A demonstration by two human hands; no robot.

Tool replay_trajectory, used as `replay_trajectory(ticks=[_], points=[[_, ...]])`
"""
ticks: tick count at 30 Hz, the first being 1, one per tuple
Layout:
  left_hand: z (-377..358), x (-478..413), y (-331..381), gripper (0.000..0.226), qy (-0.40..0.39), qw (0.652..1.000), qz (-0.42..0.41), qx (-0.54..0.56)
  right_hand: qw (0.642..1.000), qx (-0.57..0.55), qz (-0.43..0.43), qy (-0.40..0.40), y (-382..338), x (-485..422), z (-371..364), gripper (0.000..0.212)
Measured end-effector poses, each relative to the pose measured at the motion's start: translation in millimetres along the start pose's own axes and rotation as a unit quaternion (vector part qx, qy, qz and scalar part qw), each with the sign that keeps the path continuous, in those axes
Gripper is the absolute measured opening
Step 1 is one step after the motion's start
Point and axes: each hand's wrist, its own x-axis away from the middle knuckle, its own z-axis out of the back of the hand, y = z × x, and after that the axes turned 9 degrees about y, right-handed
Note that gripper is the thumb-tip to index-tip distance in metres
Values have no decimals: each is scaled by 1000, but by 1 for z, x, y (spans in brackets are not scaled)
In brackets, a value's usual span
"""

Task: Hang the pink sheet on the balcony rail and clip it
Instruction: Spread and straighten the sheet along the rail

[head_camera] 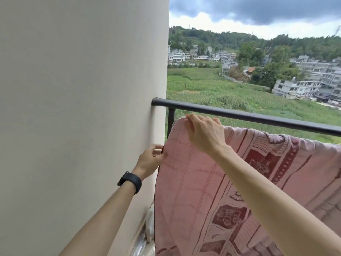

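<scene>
A pink sheet [193, 182] with dark red patterns hangs in front of me, its top edge just below the black balcony rail [239, 113]. My right hand [203, 132] pinches the sheet's top left corner, slightly below and in front of the rail. My left hand [150, 159], with a black watch on its wrist, grips the sheet's left edge lower down, close to the wall. To the right the sheet drapes over the rail. No clip is visible.
A cream wall [83, 108] fills the left side, and the rail meets it at a bracket [156, 102]. White plastic items [149, 224] lie low by the wall behind the sheet. Beyond the rail lie fields and houses.
</scene>
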Motion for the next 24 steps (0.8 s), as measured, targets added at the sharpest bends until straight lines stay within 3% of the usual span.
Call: replay_trajectory(ticks=[4, 8, 13, 16, 19, 21, 24], points=[[-4, -11, 46, 30, 24, 995, -70, 73, 998, -52, -31, -5, 1, -11, 8, 34], [-14, -20, 86, 26, 101, 985, -138, 34, 996, -83, -32, -28, -9, -25, 12, 28], [-10, -22, 94, 17, 177, 963, -203, 12, 989, -119, -34, 77, -13, -26, 10, 27], [-6, -29, 98, 17, 170, 973, -112, 106, 995, -55, -8, 82, -9, -20, 19, 34], [2, -36, 90, 37, 85, 970, 35, 223, 996, 88, -5, -27, 23, 3, 28, 50], [8, -38, 86, 44, 92, 972, 50, 211, 991, 126, -9, -41, 47, 22, 34, 57], [3, -34, 94, 29, 125, 986, -2, 109, 989, 146, -25, 20, 78, 38, 45, 58]])
